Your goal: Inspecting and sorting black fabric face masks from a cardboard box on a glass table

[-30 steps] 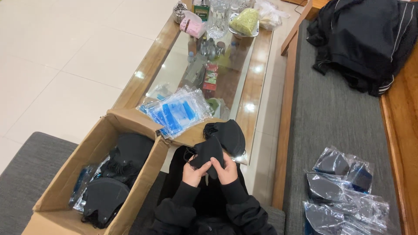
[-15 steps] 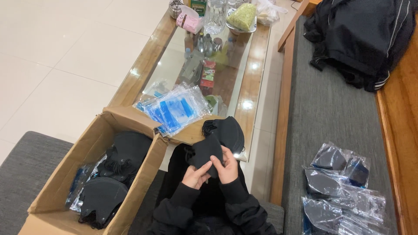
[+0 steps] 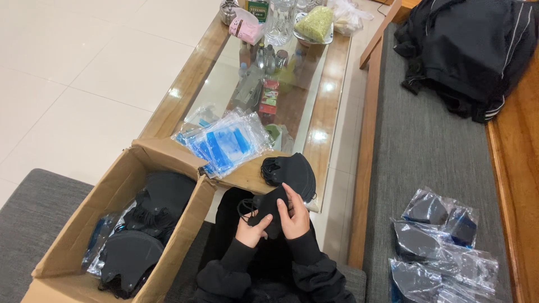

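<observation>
While the person sits low with black sleeves drawn in close, the left hand (image 3: 251, 227) and the right hand (image 3: 293, 216) both pinch one black face mask (image 3: 268, 209) between them. Each hand is closed on it, the left from below and the right from the side, with the right fingers (image 3: 292, 196) lying across its front. The mask hangs just above the person's lap, near the front edge of the bench (image 3: 320, 120).

To the left stands an open cardboard box (image 3: 106, 207) on a grey rug (image 3: 28, 224). It is full of more black masks, some in clear bags.

On the right, a grey cushion (image 3: 432, 140) carries a little heap of bagged masks (image 3: 435, 247) in clear wrappers.

Just past the hands, a small pile of black masks (image 3: 292, 171) rests on the bench corner. Beside it, to the left, lies a stack of blue and clear plastic bags (image 3: 224, 140), partly over the box flap.

Farther along the glass top of the bench are bottles, a pink tub (image 3: 247, 28) and a bowl of green bits (image 3: 314, 22). At the far right, a black jacket (image 3: 471, 50) is bunched up on the cushion.
</observation>
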